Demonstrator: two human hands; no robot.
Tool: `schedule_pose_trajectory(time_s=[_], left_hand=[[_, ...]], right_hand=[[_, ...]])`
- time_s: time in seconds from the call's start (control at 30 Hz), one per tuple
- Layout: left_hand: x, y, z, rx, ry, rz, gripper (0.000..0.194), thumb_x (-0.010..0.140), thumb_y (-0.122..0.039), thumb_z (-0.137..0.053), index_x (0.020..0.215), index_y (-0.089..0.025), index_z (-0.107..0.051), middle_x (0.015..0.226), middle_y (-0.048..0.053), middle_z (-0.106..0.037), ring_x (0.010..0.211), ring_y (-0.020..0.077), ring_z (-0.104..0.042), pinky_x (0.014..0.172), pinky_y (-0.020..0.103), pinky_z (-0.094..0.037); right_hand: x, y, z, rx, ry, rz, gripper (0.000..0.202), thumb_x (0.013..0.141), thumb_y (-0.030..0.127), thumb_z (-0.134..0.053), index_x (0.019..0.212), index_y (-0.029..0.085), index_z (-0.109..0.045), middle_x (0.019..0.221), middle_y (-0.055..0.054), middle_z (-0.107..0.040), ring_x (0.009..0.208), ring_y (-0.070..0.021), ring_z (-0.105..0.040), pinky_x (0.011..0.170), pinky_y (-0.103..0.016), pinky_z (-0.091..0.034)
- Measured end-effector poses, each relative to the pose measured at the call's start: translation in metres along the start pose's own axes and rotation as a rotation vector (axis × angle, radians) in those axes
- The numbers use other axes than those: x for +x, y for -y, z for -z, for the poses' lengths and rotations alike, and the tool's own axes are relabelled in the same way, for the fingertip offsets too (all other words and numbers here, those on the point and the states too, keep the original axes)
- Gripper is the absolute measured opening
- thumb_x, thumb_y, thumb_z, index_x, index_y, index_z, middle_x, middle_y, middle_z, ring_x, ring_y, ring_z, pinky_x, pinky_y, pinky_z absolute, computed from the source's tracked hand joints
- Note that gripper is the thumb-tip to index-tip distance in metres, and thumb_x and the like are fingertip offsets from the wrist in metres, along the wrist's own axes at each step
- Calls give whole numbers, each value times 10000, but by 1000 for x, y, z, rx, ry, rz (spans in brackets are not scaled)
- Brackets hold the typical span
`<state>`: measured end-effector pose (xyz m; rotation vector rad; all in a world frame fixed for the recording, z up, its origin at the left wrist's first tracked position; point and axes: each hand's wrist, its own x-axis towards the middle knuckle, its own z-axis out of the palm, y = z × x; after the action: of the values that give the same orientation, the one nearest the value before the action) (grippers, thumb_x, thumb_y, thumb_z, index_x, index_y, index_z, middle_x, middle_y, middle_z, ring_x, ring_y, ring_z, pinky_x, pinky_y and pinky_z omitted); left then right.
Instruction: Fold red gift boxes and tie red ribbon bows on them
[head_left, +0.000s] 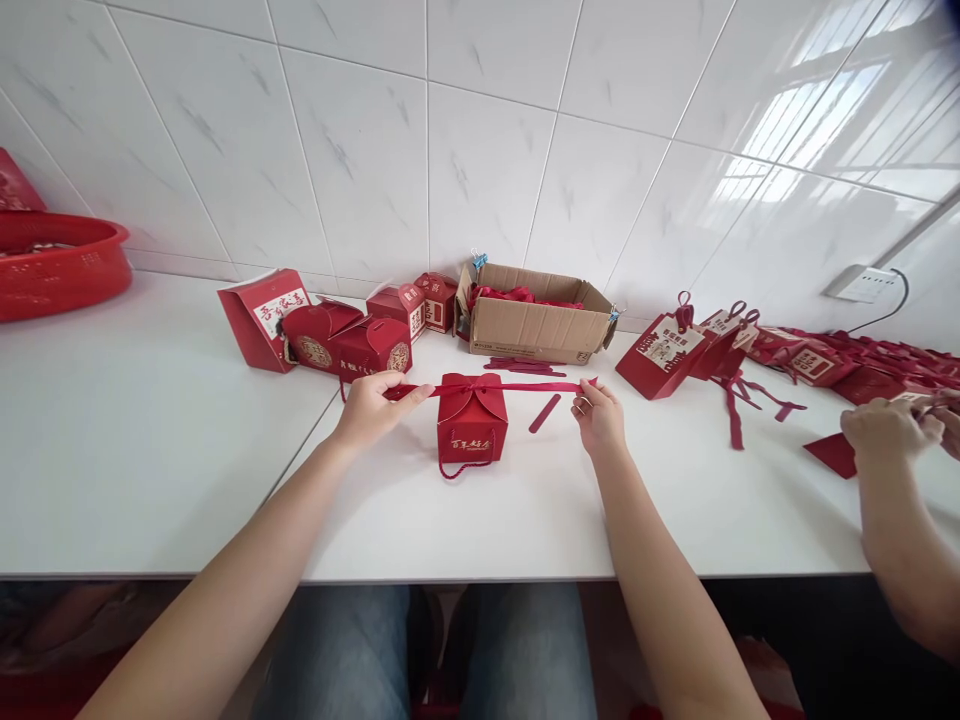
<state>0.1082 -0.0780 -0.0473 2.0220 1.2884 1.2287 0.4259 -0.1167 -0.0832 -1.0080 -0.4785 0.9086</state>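
Observation:
A small red gift box [472, 420] with gold lettering stands upright on the white table in front of me, a twisted red cord handle hanging down its near side. Across its top runs a red ribbon [525, 386], knotted at the middle and stretched out to both sides. My left hand [384, 400] pinches the ribbon's left end, fingers closed. On the other side, my right hand [598, 412] is closed on the right end, with a ring-like glint at a finger. A dark red strip [544, 413] lies beside the box, near my right hand.
Behind stands a cardboard box [540, 325] of red ribbon, with ribbon strips [525, 367] before it. Several red boxes [349, 335] are grouped at left, near a red plastic basket [64, 265]. More tagged red boxes [664, 350] sit at right, where a co-worker's hand [892, 430] works.

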Motion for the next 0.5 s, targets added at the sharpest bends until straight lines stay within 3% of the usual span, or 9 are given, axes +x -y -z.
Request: schedule_pose_trajectory(time_s=[0.23, 0.5], left_hand=[[0, 2, 0, 45, 11, 22, 477, 725, -498, -661, 539, -184, -353, 561, -48, -306, 558, 105, -306, 528, 253, -252], [0, 1, -2, 72, 39, 16, 471, 718, -532, -642, 548, -177, -383, 566, -52, -299, 562, 97, -298, 536, 250, -243]], right_hand=[[0, 2, 2, 41, -18, 4, 247, 587, 254, -795, 671, 199, -570, 614, 65, -519, 498, -34, -462, 484, -165, -447], [0, 1, 2, 64, -22, 9, 282, 571, 264, -816, 673, 190, -563, 586, 73, -515, 486, -31, -459, 472, -157, -440]])
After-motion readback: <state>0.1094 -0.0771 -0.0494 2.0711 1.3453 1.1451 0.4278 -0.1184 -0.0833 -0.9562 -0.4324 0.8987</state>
